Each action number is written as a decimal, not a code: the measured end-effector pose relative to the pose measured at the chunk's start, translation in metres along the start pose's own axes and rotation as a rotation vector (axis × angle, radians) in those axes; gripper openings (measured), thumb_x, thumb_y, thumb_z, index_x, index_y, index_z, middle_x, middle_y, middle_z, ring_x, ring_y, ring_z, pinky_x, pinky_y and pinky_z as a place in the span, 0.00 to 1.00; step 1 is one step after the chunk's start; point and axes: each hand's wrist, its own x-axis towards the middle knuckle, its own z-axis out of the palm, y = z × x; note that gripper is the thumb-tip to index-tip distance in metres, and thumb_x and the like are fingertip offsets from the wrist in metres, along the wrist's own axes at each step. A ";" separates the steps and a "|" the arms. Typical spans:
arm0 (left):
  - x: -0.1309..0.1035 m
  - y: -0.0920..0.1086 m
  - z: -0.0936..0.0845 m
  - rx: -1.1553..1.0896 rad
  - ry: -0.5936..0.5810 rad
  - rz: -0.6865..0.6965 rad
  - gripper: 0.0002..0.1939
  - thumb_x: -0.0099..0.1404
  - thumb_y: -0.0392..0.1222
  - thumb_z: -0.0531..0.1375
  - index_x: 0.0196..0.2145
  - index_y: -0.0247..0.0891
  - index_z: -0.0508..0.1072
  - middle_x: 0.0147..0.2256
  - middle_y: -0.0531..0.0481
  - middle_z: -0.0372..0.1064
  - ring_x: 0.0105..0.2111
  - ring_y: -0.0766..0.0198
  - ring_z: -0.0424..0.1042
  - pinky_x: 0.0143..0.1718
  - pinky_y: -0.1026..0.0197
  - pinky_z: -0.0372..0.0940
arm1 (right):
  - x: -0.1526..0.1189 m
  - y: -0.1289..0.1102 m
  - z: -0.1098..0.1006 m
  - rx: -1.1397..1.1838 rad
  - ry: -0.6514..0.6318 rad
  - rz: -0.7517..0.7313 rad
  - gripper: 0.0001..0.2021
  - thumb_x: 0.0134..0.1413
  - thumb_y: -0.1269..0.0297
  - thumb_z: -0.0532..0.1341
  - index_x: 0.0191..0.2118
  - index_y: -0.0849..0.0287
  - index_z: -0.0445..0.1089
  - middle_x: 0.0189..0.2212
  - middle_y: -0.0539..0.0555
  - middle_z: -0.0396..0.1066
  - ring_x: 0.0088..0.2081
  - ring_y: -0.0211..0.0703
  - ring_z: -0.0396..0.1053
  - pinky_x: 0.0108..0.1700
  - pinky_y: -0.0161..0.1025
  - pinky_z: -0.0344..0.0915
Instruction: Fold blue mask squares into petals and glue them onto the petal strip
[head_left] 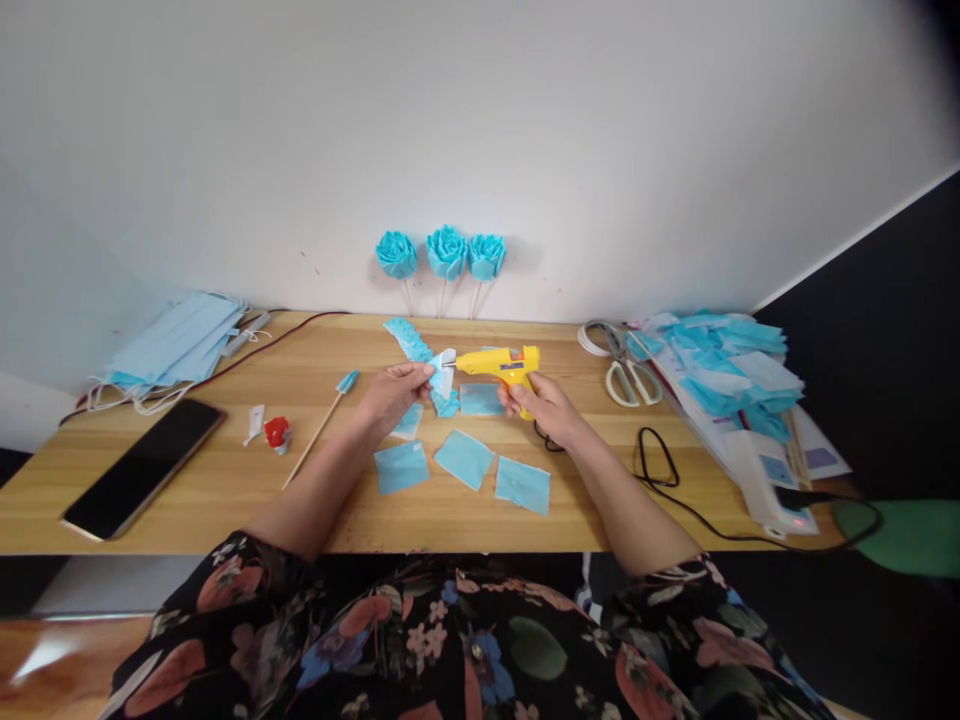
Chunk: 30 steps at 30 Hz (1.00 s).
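My right hand (538, 400) grips a yellow hot glue gun (495, 362) by its handle, with the nozzle pointing left. Pinched in my left hand (397, 392) is a small white and light blue fabric piece (443, 374), and the nozzle tip meets it or lies just over it. Behind and below that piece runs a crinkled blue strip (409, 340). Several cut blue rectangles (464, 459) lie flat on the table in front of my hands. Left of my left forearm rests a thin stick (319, 430) with a small blue bud (347, 381) at its end.
Three blue fabric flowers (447, 252) on sticks lean against the wall. Face masks (176, 340) and a phone (142, 468) lie left, near a red wrapper (277, 433). Scissors (632, 380), a blue scrap pile (720, 365), a power strip (772, 480) and a black cord (660, 470) are right.
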 end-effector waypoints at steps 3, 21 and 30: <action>0.000 0.000 0.000 0.008 0.012 0.001 0.18 0.47 0.51 0.75 0.21 0.35 0.76 0.19 0.53 0.65 0.22 0.69 0.62 0.28 0.63 0.58 | 0.000 -0.002 -0.001 -0.026 -0.013 0.000 0.25 0.57 0.38 0.62 0.37 0.59 0.71 0.30 0.52 0.70 0.28 0.37 0.65 0.33 0.38 0.64; -0.001 0.000 0.001 0.036 -0.014 -0.018 0.14 0.51 0.46 0.73 0.23 0.34 0.77 0.19 0.52 0.67 0.21 0.69 0.64 0.27 0.63 0.60 | 0.001 0.001 -0.003 -0.038 0.025 -0.038 0.22 0.59 0.41 0.62 0.40 0.58 0.71 0.34 0.53 0.73 0.28 0.37 0.65 0.33 0.37 0.65; 0.001 0.004 -0.001 -0.086 0.046 0.074 0.16 0.49 0.48 0.75 0.22 0.35 0.75 0.21 0.55 0.67 0.23 0.71 0.64 0.28 0.66 0.59 | -0.002 -0.007 0.000 0.040 0.021 -0.061 0.22 0.60 0.40 0.61 0.36 0.58 0.72 0.30 0.52 0.70 0.30 0.38 0.65 0.36 0.38 0.66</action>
